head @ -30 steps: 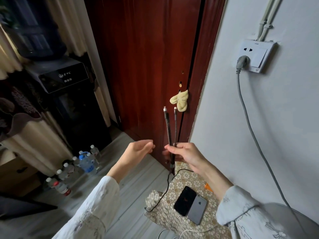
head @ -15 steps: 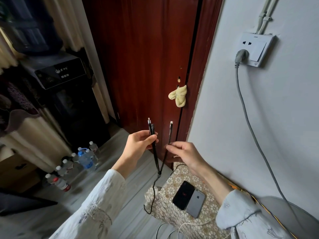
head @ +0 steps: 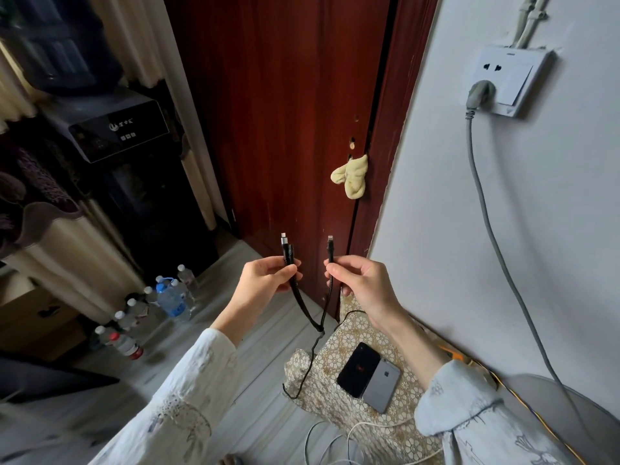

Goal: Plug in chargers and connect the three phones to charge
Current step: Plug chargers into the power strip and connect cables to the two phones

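Observation:
A black charging cable splits into two branches at a junction [head: 318,328]. My left hand [head: 265,280] pinches the thicker branch, whose silver-tipped connector [head: 284,241] points up. My right hand [head: 362,283] pinches the thinner branch, its small plug [head: 330,243] also upright. Below them, on a patterned cloth [head: 335,347], lie a black phone [head: 358,369] and a grey phone [head: 382,385] side by side. A white wall socket [head: 513,78] is mounted high on the right wall with a grey plug [head: 479,94] in it. A third phone is not in sight.
A dark red door [head: 285,112] stands straight ahead with a yellow cloth [head: 350,177] hanging at its edge. Several water bottles [head: 167,297] stand on the floor at left, beside a dark water dispenser [head: 117,129]. White cables [head: 335,441] lie near the cloth's front edge.
A second ago my right hand alone held both cable ends together. My left hand has taken the thicker branch and pulled it left, so the two ends now stand apart and lower.

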The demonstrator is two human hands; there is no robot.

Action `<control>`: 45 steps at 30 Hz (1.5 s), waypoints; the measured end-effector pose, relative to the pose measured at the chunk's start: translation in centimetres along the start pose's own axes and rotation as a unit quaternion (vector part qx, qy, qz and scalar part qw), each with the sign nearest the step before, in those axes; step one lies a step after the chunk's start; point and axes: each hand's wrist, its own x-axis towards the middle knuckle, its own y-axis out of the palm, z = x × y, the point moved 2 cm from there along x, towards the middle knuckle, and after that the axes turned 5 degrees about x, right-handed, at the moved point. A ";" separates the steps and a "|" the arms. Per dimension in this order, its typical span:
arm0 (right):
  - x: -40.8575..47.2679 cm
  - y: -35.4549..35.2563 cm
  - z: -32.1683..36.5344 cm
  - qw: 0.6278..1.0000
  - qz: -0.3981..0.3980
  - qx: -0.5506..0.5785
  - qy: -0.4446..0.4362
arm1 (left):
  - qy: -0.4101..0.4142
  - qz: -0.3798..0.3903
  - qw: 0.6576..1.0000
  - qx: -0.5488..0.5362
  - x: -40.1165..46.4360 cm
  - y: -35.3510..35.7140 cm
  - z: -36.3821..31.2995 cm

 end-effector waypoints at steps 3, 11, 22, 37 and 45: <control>0.1 0.0 -0.4 0.999 -0.002 -0.034 -0.005 | -0.021 -0.047 0.998 0.033 0.3 0.1 0.7; 1.2 -0.2 -2.1 0.998 -0.013 -0.057 0.029 | 0.032 0.070 0.988 0.132 -0.8 3.1 3.0; 2.7 -2.0 -9.1 0.984 0.008 -0.089 0.153 | -0.040 0.132 0.985 0.106 0.8 6.3 8.7; 4.7 -7.7 -37.7 0.751 0.234 -0.587 0.191 | -0.216 0.088 0.959 0.159 4.1 7.6 30.6; 5.7 -9.6 -43.8 0.570 0.438 -0.693 0.051 | -0.241 0.148 0.947 0.152 4.7 12.2 37.9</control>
